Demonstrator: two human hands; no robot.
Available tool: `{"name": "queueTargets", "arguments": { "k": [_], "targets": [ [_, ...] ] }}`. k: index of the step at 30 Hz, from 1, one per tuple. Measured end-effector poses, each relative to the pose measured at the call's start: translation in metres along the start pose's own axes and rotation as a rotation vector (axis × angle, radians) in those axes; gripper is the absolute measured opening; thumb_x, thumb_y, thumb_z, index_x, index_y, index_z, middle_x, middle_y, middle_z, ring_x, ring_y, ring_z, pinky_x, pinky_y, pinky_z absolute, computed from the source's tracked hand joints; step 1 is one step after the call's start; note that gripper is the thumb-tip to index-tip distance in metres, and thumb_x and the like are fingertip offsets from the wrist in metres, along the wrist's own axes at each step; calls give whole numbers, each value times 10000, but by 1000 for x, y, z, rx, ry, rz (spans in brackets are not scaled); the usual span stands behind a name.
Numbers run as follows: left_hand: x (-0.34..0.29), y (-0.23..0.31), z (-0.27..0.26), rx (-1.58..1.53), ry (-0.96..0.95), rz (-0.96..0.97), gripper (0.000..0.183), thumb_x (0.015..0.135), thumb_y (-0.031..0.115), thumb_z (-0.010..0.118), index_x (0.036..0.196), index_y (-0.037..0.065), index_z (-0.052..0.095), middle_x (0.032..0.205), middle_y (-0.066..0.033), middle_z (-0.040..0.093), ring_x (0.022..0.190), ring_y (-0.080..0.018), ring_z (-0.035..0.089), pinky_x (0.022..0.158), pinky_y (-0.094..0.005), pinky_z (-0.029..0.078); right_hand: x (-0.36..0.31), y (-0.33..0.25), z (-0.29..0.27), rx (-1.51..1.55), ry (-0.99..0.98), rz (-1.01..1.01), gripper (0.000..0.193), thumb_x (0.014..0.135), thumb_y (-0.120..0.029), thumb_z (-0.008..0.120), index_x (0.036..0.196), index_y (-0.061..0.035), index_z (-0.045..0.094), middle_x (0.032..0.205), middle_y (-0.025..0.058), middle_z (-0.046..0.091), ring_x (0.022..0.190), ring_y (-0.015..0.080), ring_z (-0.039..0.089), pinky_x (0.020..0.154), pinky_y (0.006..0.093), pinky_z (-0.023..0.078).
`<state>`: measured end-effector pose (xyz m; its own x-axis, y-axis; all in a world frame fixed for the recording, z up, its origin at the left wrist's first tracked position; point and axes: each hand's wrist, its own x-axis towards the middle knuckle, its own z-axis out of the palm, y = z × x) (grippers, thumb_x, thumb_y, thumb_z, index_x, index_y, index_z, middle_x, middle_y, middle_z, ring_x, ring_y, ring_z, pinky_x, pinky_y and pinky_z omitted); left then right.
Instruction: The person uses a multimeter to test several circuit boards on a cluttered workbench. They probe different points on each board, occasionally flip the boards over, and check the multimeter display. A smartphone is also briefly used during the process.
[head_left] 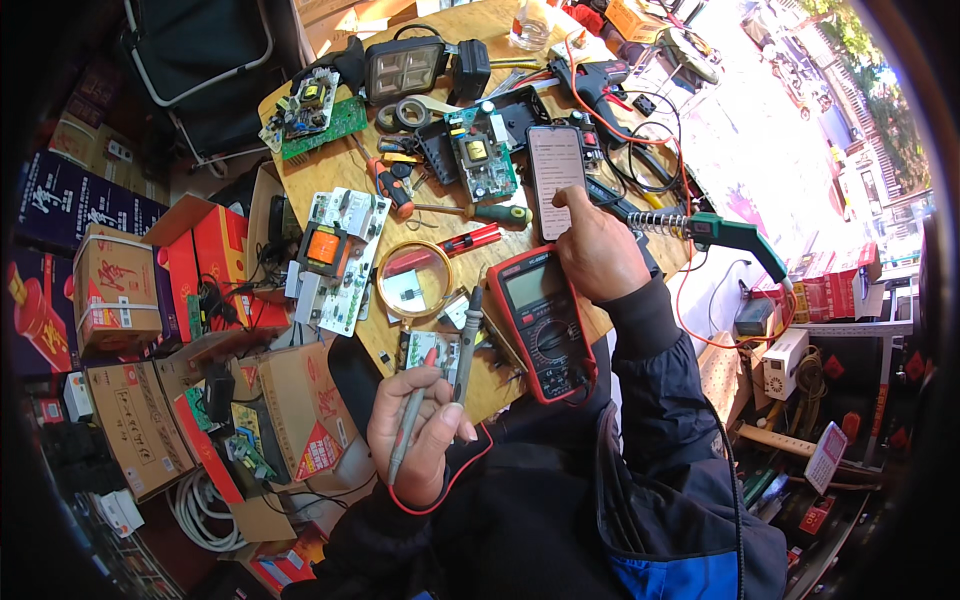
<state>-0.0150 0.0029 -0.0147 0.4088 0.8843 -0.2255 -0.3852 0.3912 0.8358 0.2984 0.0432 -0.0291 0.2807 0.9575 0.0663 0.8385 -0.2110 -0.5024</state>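
Two multimeter probes are in my left hand (425, 425), which is closed around them. The red-tipped probe (406, 440) slants across the fingers, and the dark-tipped probe (467, 340) points up toward the table. My right hand (603, 245) reaches over the lower part of a phone (558, 175) with a lit page of text, a finger at its screen. Its other fingers are partly hidden. Below that hand lies a red multimeter (545, 325) with a grey display and a dial. A magnifying glass (414, 280) and a small circuit board (430, 350) lie nearby.
Circuit boards (340, 260), screwdrivers (500, 214), a tape roll (410, 115) and a work lamp (405, 70) crowd the wooden table (300, 165). A green-handled soldering iron (735, 240) sits at the right with its cable. Cardboard boxes (300, 410) stand at the left.
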Motion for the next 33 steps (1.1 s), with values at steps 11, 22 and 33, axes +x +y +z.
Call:
{"name": "queueTargets", "arguments": {
  "k": [11, 22, 33],
  "targets": [
    [1, 2, 0, 28, -13, 1, 388, 1013, 1, 656, 1381, -12, 531, 996, -131, 621, 785, -186, 638, 707, -334, 564, 0, 1, -16, 67, 25, 67, 397, 916, 53, 533, 1312, 18, 535, 1144, 308, 717, 1027, 516, 690, 896, 541, 544],
    [1, 4, 3, 44, 0, -17, 396, 1012, 13, 656, 1385, -12, 523, 993, -124, 610, 794, -186, 627, 721, -329, 559, 17, 17, -2, 22, 43, -60, 445, 925, -8, 610, 1360, -30, 516, 972, 302, 722, 993, 509, 703, 862, 581, 542],
    [2, 1, 3, 52, -6, -23, 396, 1009, 16, 655, 1382, -12, 526, 1000, -129, 620, 788, -183, 626, 727, -333, 569, 2, 12, -23, 132, 23, -19, 509, 899, 104, 453, 1388, 4, 554, 1327, 285, 709, 1291, 457, 670, 1072, 469, 531]
  ]
}}
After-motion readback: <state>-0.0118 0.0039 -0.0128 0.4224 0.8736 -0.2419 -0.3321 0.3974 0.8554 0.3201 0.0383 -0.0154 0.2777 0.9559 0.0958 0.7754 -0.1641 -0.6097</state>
